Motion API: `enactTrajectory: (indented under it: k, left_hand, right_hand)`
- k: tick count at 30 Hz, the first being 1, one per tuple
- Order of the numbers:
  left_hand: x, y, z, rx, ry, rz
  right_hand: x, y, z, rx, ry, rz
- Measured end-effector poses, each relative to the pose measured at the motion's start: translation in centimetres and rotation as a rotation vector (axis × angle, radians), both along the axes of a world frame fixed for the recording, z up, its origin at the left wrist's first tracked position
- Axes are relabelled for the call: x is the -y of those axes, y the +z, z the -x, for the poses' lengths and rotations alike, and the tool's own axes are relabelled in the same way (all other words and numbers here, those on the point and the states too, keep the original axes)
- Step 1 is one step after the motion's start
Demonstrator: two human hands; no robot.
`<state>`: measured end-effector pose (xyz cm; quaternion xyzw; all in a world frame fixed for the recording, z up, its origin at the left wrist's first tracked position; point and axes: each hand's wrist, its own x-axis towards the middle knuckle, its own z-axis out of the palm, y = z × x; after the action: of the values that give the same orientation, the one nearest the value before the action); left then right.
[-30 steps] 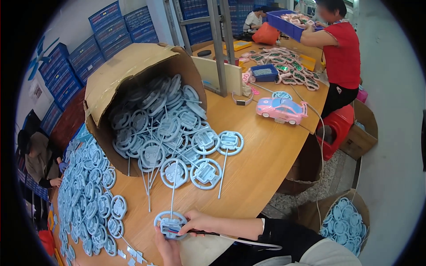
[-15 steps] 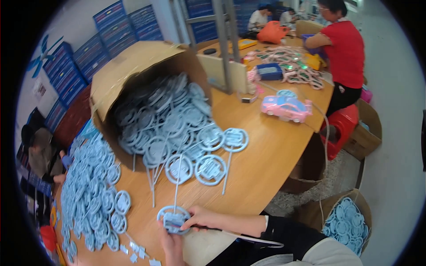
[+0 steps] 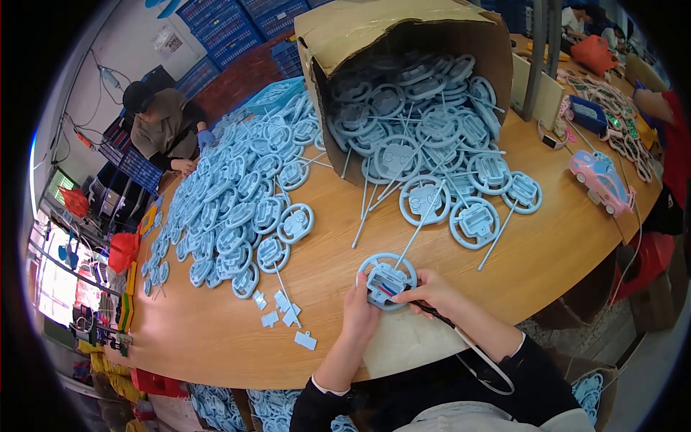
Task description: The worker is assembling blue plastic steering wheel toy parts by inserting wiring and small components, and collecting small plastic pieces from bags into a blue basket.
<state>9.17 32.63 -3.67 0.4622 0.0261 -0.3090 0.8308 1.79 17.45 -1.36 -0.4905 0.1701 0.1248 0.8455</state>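
Note:
A light-blue plastic toy steering wheel (image 3: 388, 261) is held over the pale board (image 3: 403, 342) at the table's near edge. A red and dark piece shows in the recess at its middle, and a thin rod runs up from it. My left hand (image 3: 360, 309) is closed on the wheel's lower left rim. My right hand (image 3: 437, 291) is closed round a slim black tool (image 3: 434, 312) with a white cord, and its fingertips touch the wheel's right side. I cannot make out the tool's tip. Several small light-blue covers (image 3: 305, 340) lie left of my hands.
A tipped cardboard box (image 3: 403, 21) spills similar wheels (image 3: 475, 223) ahead. A large heap of them (image 3: 237, 209) covers the left, where a co-worker (image 3: 162, 122) reaches in. A pink and blue toy car (image 3: 602, 180) stands right. Below the edge are boxes of wheels (image 3: 216, 407).
My view has swung to the left, bringing in more of the heap and the co-worker. A flat panel showed at the held wheel's middle before; now an open recess with something red shows there.

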Motion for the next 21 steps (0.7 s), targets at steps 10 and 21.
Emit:
enactTrajectory:
  k: [10,21]
  left_hand:
    - [-0.1,1.0,0.4,-0.018,-0.033,-0.038]
    - [-0.3,1.6,0.3,0.021,-0.023,-0.136]
  right_hand:
    - [0.3,0.5,0.2,-0.024,0.023,0.022]
    - [0.5,0.3,0.1,-0.013,0.046,0.042]
